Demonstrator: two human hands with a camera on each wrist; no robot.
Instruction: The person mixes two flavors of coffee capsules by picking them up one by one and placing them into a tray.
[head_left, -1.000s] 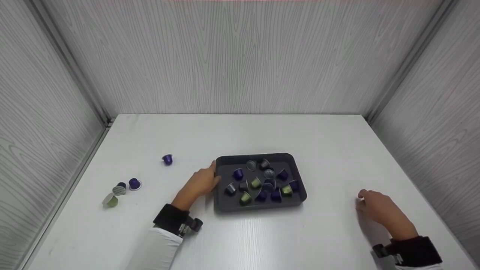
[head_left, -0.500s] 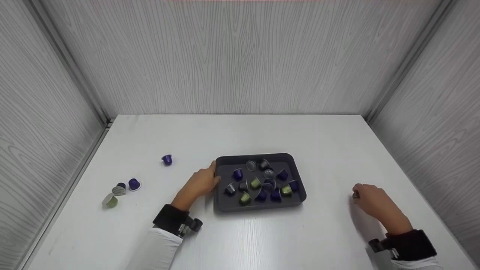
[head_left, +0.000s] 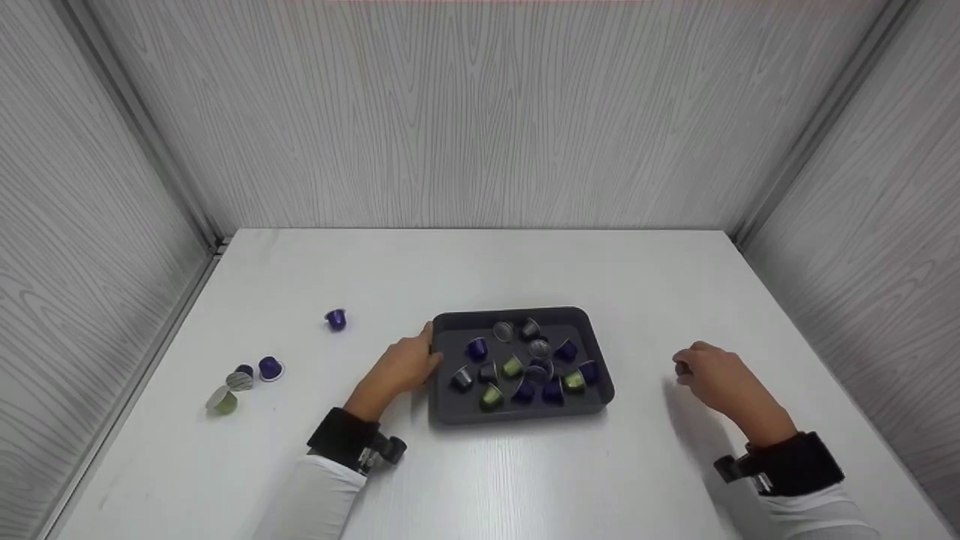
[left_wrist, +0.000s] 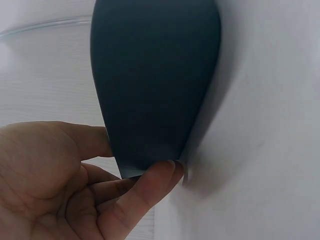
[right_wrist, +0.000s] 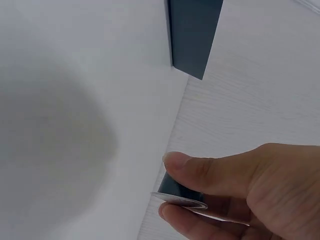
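Note:
My left hand [head_left: 405, 363] grips the left edge of a dark grey tray [head_left: 517, 415], thumb and fingers on its end wall in the left wrist view. Inside the tray lie several coffee capsules in purple, green and grey, such as a green capsule [head_left: 491, 397]. To the right of the tray, my right hand [head_left: 721, 381] pinches a dark coffee capsule [right_wrist: 178, 189] between thumb and fingers, raised off the table. Its silvery rim faces down in the right wrist view, and the fingers partly cover it.
At the left of the white table [head_left: 480, 480] lie loose capsules: a purple capsule [head_left: 337, 320] on its own, another purple capsule [head_left: 270, 367], a dark one with a striped lid [head_left: 240, 381] and a pale green capsule [head_left: 223, 401]. Grey wood-grain walls enclose the back and sides.
My right hand has picked up the dark capsule from the right of the table, then moved left and away from me towards the tray. My left hand and the tray stay put.

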